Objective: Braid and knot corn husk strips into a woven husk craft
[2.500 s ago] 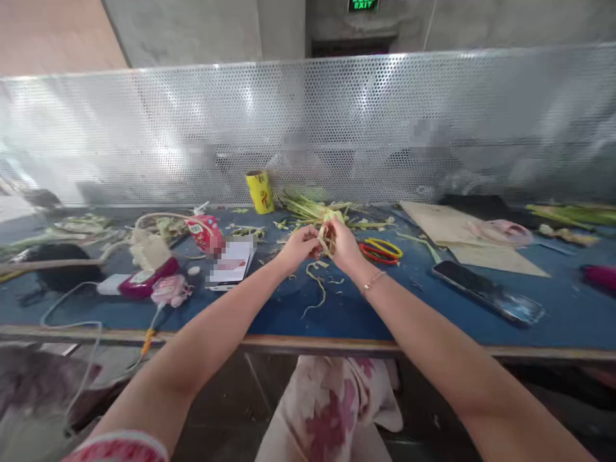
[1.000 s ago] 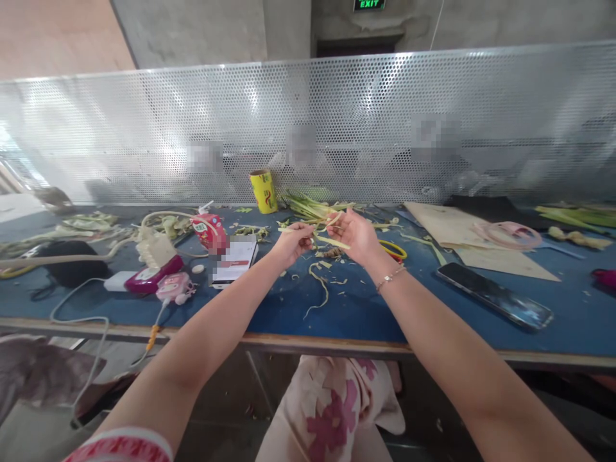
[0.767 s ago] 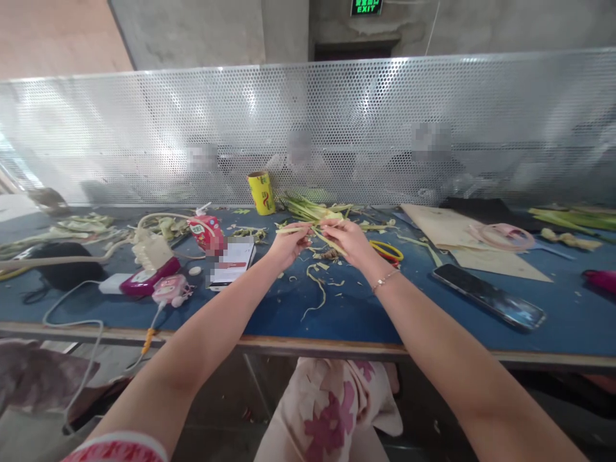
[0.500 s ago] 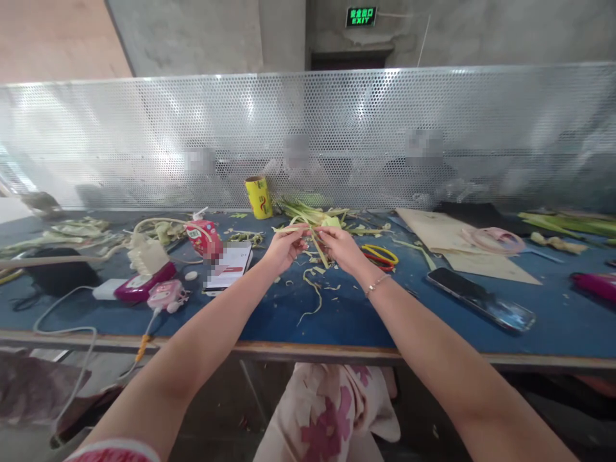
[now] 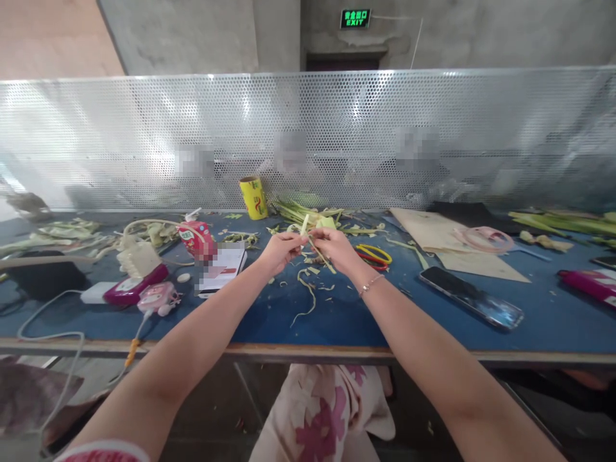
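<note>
Over the middle of the blue table (image 5: pixel 346 314) my left hand (image 5: pixel 279 250) and my right hand (image 5: pixel 333 247) are close together. Both pinch thin pale green leaf strips (image 5: pixel 312 242) that cross between the fingertips. One strip end sticks up between the hands. Loose strip scraps (image 5: pixel 304 296) lie on the table just below my hands. A heap of green leaves (image 5: pixel 308 212) lies right behind them. Red and yellow rubber bands (image 5: pixel 374 255) lie just right of my right hand.
A phone (image 5: pixel 470 305) and a cardboard sheet (image 5: pixel 457 240) lie to the right. A white phone (image 5: pixel 222 268), a red carton (image 5: pixel 196 236), a pink device (image 5: pixel 129 290) and cables sit left. A yellow roll (image 5: pixel 253 197) stands by the perforated metal screen (image 5: pixel 433 135), with people behind it.
My hands dropped a wound bundle, spread apart with long strips, then came together again. Now they pinch the strips close, one end bent upward. The view drifted slightly.
</note>
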A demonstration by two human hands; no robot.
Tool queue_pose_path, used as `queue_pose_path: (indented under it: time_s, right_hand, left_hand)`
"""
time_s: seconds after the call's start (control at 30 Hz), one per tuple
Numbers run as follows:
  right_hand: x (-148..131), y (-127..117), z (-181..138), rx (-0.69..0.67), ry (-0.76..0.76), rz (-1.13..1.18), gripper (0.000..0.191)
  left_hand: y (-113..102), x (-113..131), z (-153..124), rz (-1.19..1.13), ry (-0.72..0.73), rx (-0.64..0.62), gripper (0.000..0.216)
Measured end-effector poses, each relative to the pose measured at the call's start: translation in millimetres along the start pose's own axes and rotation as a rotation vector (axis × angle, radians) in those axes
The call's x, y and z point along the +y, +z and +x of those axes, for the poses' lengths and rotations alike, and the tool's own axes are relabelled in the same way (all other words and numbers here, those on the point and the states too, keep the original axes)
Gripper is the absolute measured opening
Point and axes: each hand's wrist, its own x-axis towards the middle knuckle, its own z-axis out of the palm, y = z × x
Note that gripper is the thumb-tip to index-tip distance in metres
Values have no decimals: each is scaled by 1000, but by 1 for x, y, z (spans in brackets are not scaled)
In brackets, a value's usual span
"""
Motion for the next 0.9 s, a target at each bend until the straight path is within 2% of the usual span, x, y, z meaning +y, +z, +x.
queue_pose_path:
  time_s: [0.13, 0.23, 0.33, 0.43, 0.53, 0.63, 0.77, 0.9]
  right_hand:
    - [-7, -4, -1, -64, -129, -95, 37]
    - [-5, -6, 0, -144, -267, -185, 40]
    - [0, -5, -1, -144, -341, -247, 45]
    - [2, -5, -2, -115, -355, -316, 46]
    - [0, -6, -3, -81, -378, -374, 27]
    - [-2, -7, -3, -58, -362, -378, 12]
    - [-1, -7, -2, -17, -299, -337, 17]
    - [-1, -6, 0, -21, -229, -309, 23]
  left_hand:
    - [1, 7, -3, -27, -9, 31, 26]
    - [2, 11, -4, -62, -9, 14, 23]
    - [1, 10, -4, -66, -11, 38, 21]
    - [0, 9, -2, -49, -27, 87, 17]
    - [0, 8, -1, 2, -30, 109, 13]
    - [-1, 6, -1, 105, 27, 93, 10]
    - [-2, 3, 0, 319, 151, 58, 7]
    - [-3, 1, -1, 465, 243, -27, 9]
